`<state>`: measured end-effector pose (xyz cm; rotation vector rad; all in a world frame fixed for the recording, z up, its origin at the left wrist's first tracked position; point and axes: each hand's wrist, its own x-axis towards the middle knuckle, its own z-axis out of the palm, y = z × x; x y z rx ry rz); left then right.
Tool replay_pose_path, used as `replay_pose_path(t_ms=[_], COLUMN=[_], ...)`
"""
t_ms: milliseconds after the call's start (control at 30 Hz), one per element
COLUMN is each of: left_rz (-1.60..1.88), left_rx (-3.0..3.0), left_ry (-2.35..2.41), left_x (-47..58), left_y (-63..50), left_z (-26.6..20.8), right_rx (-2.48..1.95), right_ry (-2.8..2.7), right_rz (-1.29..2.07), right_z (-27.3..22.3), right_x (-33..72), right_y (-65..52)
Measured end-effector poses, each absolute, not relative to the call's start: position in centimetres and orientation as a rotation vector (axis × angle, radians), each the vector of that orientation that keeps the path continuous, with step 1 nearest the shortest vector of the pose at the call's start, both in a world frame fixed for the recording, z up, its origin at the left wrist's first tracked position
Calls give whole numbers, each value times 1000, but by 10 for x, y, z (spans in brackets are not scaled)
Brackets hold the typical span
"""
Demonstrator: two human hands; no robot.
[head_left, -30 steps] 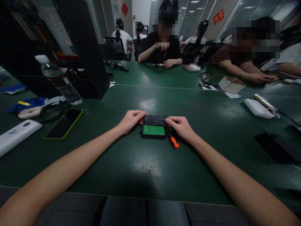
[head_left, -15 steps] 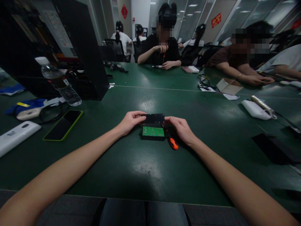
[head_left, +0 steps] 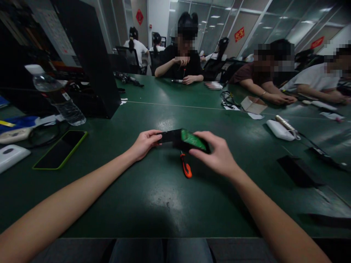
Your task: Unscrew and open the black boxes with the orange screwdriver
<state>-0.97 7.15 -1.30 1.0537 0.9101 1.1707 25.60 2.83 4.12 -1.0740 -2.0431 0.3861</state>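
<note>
My left hand (head_left: 146,145) pinches the left end of a flat black cover (head_left: 170,136) above the green table. Between the thumb and fingers of my right hand (head_left: 215,151) is a black box with a green circuit board (head_left: 193,139), raised and tilted, its outline smeared by motion. The box's left end overlaps the cover's right end in view; whether they touch I cannot tell. Below them an orange and black screwdriver (head_left: 187,167) lies on the table, its tip hidden or too dim to make out.
To the left lie a phone with a green edge (head_left: 61,149) and a white device (head_left: 12,157); a water bottle (head_left: 59,96) stands behind. On the right are a white pouch-like object (head_left: 279,130), a dark flat piece (head_left: 300,171) and a small box (head_left: 253,104). Several people sit across the table (head_left: 123,204).
My right hand has let go of the cover, taken hold of the circuit-board box and lifted it off the table. My left hand still holds the cover. The view has swung right.
</note>
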Motion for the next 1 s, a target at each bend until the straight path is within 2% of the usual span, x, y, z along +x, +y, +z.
replay_pose_path(t_ms=[100, 233, 333, 500, 600, 700, 833, 1000], left_rz=[1134, 1078, 1076, 1071, 1074, 1058, 1043, 1062], left_rx=[1190, 1302, 1320, 1319, 1319, 1334, 1419, 1524], left_ry=[944, 958, 961, 966, 967, 969, 965, 977], left_x=[-9, -8, -8, -8, -8, -8, -7, -3], left_y=[70, 66, 66, 67, 68, 68, 65, 56], left_z=[-14, -12, -12, -13, -13, -14, -13, -12], right_rx=[-1339, -1744, -1963, -1947, -2126, -2060, -1656, -1206], right_ry=[-1556, -1459, -1328, -1104, -1009, -1142, -1560, -1917], right_rz=[171, -253, -279, -212, -161, -150, 194, 765], right_z=[60, 51, 17, -27, -20, 1, 13, 2], right_x=[319, 422, 488, 535, 516, 468, 373, 254], right_y=[55, 80, 92, 110, 111, 106, 98, 61])
